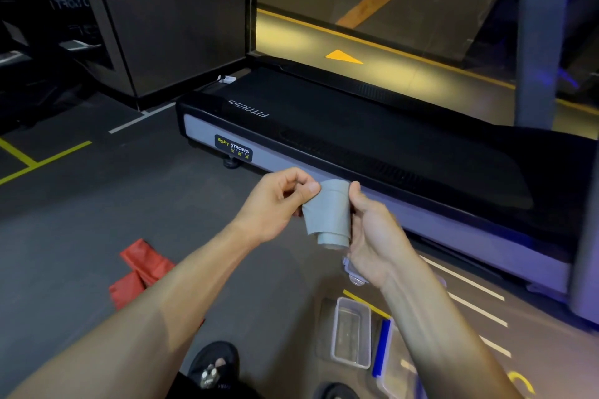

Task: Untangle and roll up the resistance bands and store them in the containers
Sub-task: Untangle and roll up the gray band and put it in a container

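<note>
Risk: slack is the likely trouble; the pale grey flat elastic resistance band [329, 212] is wound into a short roll, but an outer flap hangs loose at its lower left, and if either grip eases the coil could spring open
Cause: judging by its look, the material is smooth and springy, and only fingertips hold the turns
Second risk: the roll is held over the dark floor rather than over the clear rectangular plastic container [351, 335] lower down, so a drop may land outside it
Left hand [278, 201]: raised in front of the body, thumb and curled fingers pinching the upper left edge of the roll
Right hand [372, 233]: beside the roll, thumb up at the top right edge, fingers wrapped behind its right side, gripping it
Band position: in the air between both hands, in front of the black treadmill deck [372, 139]
Still waiting: a crumpled red resistance band [139, 272] lies on the floor, partly hidden by the left forearm
Nearby: a blue-edged clear lid [385, 350] rests just beside the container
</note>
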The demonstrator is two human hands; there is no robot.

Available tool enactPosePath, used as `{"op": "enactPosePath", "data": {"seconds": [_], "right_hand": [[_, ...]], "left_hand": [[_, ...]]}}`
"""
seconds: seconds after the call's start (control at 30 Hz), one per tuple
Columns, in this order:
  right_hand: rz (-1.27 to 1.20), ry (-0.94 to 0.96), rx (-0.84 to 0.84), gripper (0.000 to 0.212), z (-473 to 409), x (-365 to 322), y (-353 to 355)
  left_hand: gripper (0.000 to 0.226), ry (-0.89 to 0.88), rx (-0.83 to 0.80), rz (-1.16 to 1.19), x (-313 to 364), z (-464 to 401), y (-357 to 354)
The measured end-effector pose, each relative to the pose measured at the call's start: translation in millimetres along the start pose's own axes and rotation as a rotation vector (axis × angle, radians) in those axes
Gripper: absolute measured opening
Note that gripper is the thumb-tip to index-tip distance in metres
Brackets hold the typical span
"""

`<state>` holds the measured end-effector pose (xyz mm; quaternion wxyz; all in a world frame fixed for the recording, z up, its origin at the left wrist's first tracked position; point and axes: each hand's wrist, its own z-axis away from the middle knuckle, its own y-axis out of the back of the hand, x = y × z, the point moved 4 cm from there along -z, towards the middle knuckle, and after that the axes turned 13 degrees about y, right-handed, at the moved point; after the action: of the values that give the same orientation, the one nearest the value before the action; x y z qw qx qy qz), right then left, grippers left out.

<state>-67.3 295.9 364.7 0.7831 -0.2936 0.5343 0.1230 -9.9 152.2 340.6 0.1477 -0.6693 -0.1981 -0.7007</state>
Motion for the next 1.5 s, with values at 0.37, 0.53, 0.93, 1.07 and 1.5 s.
{"op": "enactPosePath", "data": {"seconds": [0.37,0.53,0.93,1.07,1.5], "right_hand": [[-0.134,-0.048,-0.043,0.06,1.5,-10.9,8.9],[-0.065,-0.063,-0.1,0.058,6.6,-18.9,9.5],[0.336,0.234,-0.009,0.043,-6.4,-38.1,36.3],[0.425,0.323,0.075,0.043,-16.5,-36.0,38.6],[0.085,0.263,0.207,0.035,-12.1,-25.0,32.3]], "left_hand": [[0.022,0.043,0.203,0.101,6.0,-3.7,-27.2],[0.037,0.41,-0.207,0.439,-3.5,1.4,-43.2],[0.031,0.31,0.018,0.233,-3.0,-13.7,-44.4],[0.018,0.254,0.028,0.252,10.9,-14.4,-58.0],[0.028,0.239,-0.06,0.195,12.0,-2.0,-84.5]]}}
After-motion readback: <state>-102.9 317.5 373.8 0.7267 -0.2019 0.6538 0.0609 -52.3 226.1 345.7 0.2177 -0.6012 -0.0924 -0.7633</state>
